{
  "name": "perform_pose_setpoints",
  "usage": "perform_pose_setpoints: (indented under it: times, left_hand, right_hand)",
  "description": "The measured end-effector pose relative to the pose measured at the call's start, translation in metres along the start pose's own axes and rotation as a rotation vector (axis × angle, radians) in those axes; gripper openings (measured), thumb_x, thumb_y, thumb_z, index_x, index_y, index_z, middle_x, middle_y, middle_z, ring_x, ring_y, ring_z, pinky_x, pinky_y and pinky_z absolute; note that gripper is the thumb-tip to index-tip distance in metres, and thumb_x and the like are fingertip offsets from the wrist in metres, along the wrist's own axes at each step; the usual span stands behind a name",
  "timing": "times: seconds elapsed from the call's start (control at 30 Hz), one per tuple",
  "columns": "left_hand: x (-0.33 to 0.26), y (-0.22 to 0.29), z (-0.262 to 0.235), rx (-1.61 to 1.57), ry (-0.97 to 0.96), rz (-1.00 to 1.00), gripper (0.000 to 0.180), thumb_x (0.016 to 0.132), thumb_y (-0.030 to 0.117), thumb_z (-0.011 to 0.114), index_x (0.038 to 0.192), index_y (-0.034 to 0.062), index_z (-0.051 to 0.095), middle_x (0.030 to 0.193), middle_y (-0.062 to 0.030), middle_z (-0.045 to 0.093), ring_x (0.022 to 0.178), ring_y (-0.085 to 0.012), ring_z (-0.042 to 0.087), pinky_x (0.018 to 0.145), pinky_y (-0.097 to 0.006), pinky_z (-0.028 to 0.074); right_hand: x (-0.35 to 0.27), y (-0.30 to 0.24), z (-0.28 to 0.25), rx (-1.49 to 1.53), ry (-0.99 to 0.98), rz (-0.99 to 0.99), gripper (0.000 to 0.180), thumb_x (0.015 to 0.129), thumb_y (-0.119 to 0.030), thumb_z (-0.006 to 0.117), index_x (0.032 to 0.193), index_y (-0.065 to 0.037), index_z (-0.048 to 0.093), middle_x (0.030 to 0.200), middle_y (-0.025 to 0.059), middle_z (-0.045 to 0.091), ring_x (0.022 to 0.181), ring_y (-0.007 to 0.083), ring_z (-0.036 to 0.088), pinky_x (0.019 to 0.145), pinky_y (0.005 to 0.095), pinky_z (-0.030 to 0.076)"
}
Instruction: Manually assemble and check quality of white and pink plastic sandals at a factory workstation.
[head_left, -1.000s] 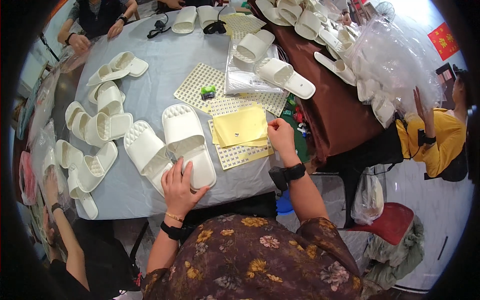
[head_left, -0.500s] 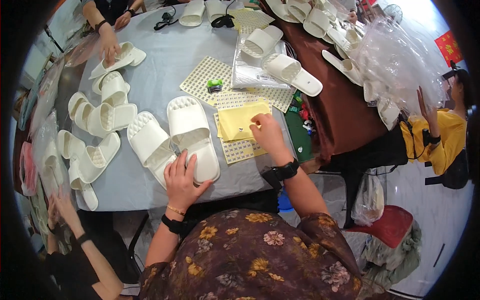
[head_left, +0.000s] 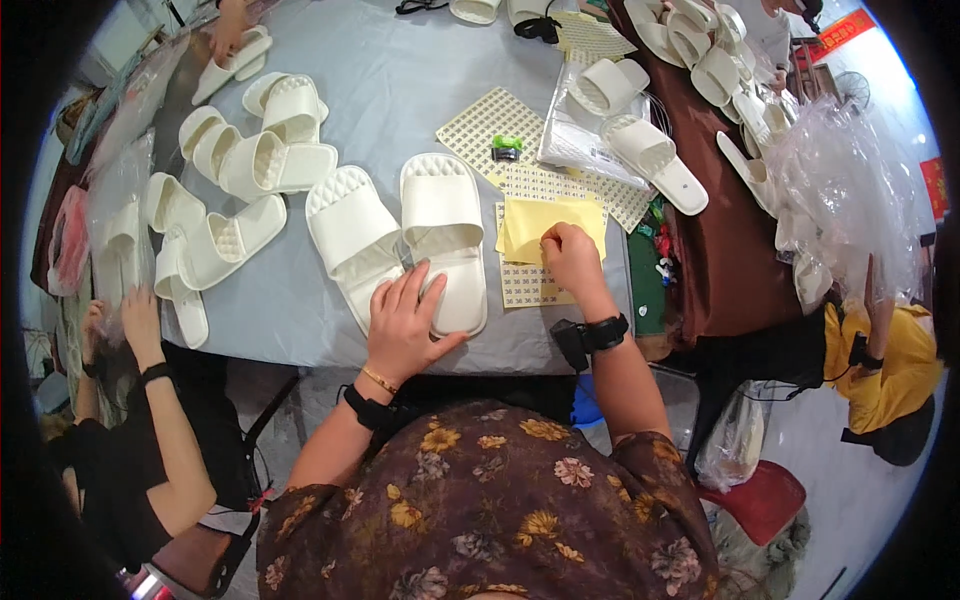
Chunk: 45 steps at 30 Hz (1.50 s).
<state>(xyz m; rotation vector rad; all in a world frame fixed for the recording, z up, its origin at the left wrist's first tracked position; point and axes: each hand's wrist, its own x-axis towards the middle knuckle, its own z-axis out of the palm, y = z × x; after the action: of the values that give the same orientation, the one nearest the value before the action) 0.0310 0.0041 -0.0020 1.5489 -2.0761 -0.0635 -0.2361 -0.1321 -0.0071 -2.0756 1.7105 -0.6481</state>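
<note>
Left hand [head_left: 405,325] flat on slipper [head_left: 443,237] | right hand [head_left: 572,257] pinching yellow sheet [head_left: 545,224]

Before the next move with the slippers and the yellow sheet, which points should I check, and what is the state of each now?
1. Left hand lies flat on the heel end of the right slipper: ok.
2. Second slipper lies beside it, sole down: ok.
3. Right hand fingers touch the yellow sheet: ok.
4. A sticker pinched between the fingers: cannot tell.
5. Yellow sheet lies on a printed sticker sheet: ok.
</note>
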Motion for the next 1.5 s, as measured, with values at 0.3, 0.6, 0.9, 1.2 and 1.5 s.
perform_pose_setpoints:
  times: [0.3, 0.6, 0.9, 1.2, 1.5]
  left_hand:
    - [-0.002, -0.001, -0.002, 0.004, 0.008, -0.001, 0.076, 0.076, 0.058, 0.069, 0.13, 0.0074, 0.057, 0.138, -0.016, 0.052, 0.118, -0.0318, 0.052, 0.104, -0.046, 0.033]
    - [-0.004, -0.001, -0.003, -0.032, 0.005, -0.015, 0.076, 0.073, 0.056, 0.072, 0.129, 0.0065, 0.057, 0.138, -0.0166, 0.051, 0.123, -0.031, 0.05, 0.104, -0.046, 0.033]
    - [-0.003, -0.002, -0.003, -0.052, -0.014, -0.038, 0.078, 0.069, 0.053, 0.077, 0.13, 0.0082, 0.057, 0.139, -0.0154, 0.05, 0.125, -0.0303, 0.049, 0.106, -0.047, 0.033]
    - [-0.004, -0.003, -0.002, -0.045, 0.008, -0.038, 0.077, 0.069, 0.053, 0.076, 0.129, 0.0088, 0.056, 0.136, -0.0147, 0.052, 0.122, -0.0292, 0.05, 0.105, -0.047, 0.035]
    - [-0.005, -0.004, -0.001, -0.052, 0.012, -0.041, 0.078, 0.068, 0.053, 0.077, 0.128, 0.0078, 0.056, 0.135, -0.0146, 0.052, 0.123, -0.0285, 0.05, 0.104, -0.047, 0.036]
  right_hand:
    - [0.006, 0.004, 0.0, -0.006, -0.102, -0.009, 0.012, 0.079, -0.006, 0.066, 0.087, 0.003, 0.067, 0.081, 0.0168, 0.069, 0.074, 0.0271, 0.068, 0.069, 0.0352, 0.054]
    - [0.005, -0.006, -0.009, 0.08, -0.113, 0.107, 0.012, 0.083, -0.01, 0.064, 0.088, 0.001, 0.066, 0.08, 0.0174, 0.068, 0.074, 0.0306, 0.066, 0.069, 0.0372, 0.052]
    - [-0.009, -0.082, 0.0, 0.245, -0.226, -0.125, 0.009, 0.087, -0.008, 0.061, 0.087, 0.001, 0.06, 0.085, 0.0208, 0.063, 0.082, 0.0388, 0.061, 0.074, 0.0437, 0.049]
    - [-0.01, -0.11, 0.045, 0.072, -0.327, -0.32, 0.007, 0.086, -0.008, 0.058, 0.086, -0.002, 0.061, 0.085, 0.0199, 0.063, 0.084, 0.0414, 0.06, 0.075, 0.0488, 0.049]
    - [-0.009, -0.113, 0.047, -0.018, -0.333, -0.335, 0.007, 0.086, -0.009, 0.058, 0.088, -0.003, 0.059, 0.086, 0.0195, 0.063, 0.085, 0.0403, 0.061, 0.075, 0.0489, 0.049]
